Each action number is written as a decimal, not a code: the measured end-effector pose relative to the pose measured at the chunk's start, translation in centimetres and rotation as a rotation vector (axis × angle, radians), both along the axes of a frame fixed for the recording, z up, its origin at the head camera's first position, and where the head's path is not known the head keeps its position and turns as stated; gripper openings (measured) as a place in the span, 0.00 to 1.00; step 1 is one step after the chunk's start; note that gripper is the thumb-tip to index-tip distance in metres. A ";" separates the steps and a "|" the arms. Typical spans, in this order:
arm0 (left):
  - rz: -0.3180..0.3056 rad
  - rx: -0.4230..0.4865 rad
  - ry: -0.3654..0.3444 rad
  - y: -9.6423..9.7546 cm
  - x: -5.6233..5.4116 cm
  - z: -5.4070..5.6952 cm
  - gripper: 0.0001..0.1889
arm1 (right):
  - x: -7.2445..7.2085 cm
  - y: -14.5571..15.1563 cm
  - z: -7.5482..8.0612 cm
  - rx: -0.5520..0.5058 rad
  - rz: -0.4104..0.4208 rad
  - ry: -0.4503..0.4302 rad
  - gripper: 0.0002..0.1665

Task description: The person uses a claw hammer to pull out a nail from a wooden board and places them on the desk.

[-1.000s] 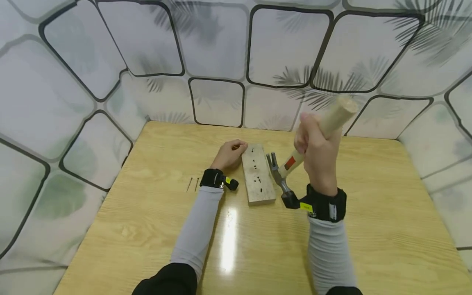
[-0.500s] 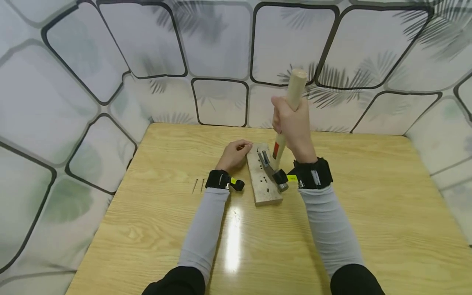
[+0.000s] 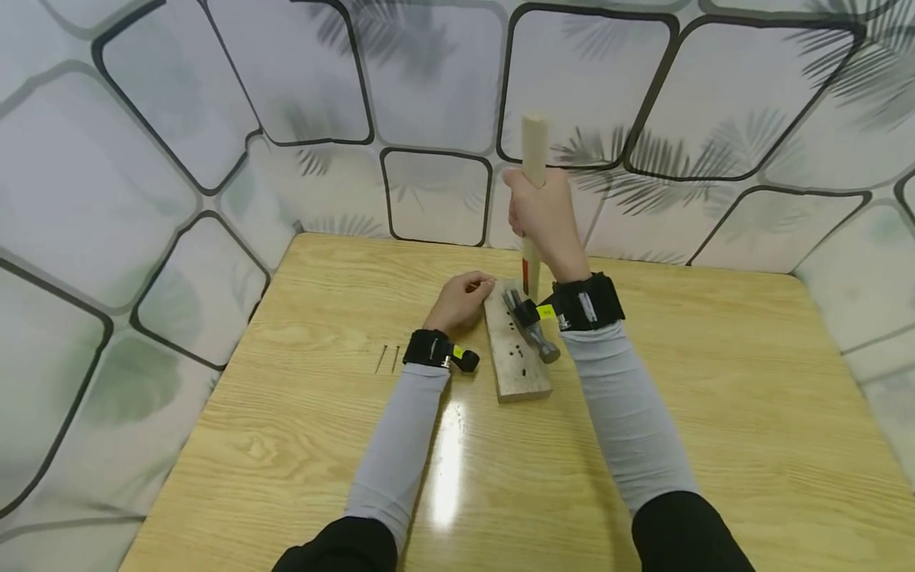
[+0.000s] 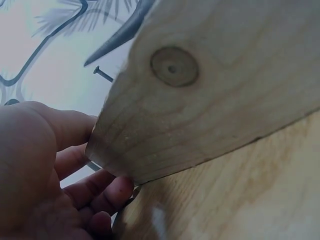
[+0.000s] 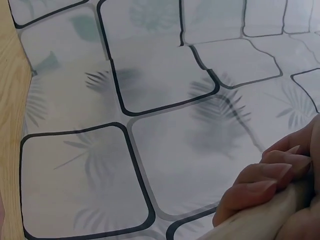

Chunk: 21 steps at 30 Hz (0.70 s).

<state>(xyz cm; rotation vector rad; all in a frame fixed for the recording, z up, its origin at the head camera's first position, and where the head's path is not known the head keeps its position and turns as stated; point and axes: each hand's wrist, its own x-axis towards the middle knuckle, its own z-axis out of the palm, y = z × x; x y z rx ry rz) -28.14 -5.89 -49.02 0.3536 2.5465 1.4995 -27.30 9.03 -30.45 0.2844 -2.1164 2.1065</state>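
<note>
Moved since earlier: hammer (image 3: pixel 530 262) has swung from a slanted raised pose off to the right to nearly upright, its head now down on the wooden block (image 3: pixel 516 342).
Nearest: grey sleeves reach forward over the surface (image 3: pixel 715 397).
Loose nails: two lie on the surface at (image 3: pixel 387 359), left of the left wrist.
Left hand (image 3: pixel 461 302): rests at the block's far left edge, fingers curled against the wood; whether they pinch a nail I cannot tell.
Block: lies flat at the middle of the surface, dotted with dark nail marks.
Right hand (image 3: pixel 541 218): fingers wrapped tight round the wooden handle, near its middle.
Step in hand: judged to be working a nail in the block with the claw end.
Next move: likely calls for steady leverage on the handle while the left hand steadies the block.
</note>
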 end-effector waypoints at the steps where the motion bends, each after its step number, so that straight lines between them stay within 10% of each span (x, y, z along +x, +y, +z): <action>1: -0.003 0.007 0.000 0.0 -0.1 0.0 0.18 | -0.4 -0.3 0.1 0.019 0.000 -0.014 0.29; 9: -0.020 -0.001 -0.008 -0.4 0.1 -0.4 0.19 | -2.8 -1.9 -0.1 0.146 -0.031 -0.148 0.28; 21: -0.029 0.018 0.001 -0.5 0.0 -0.2 0.18 | -3.3 -1.9 0.1 0.028 -0.069 -0.061 0.29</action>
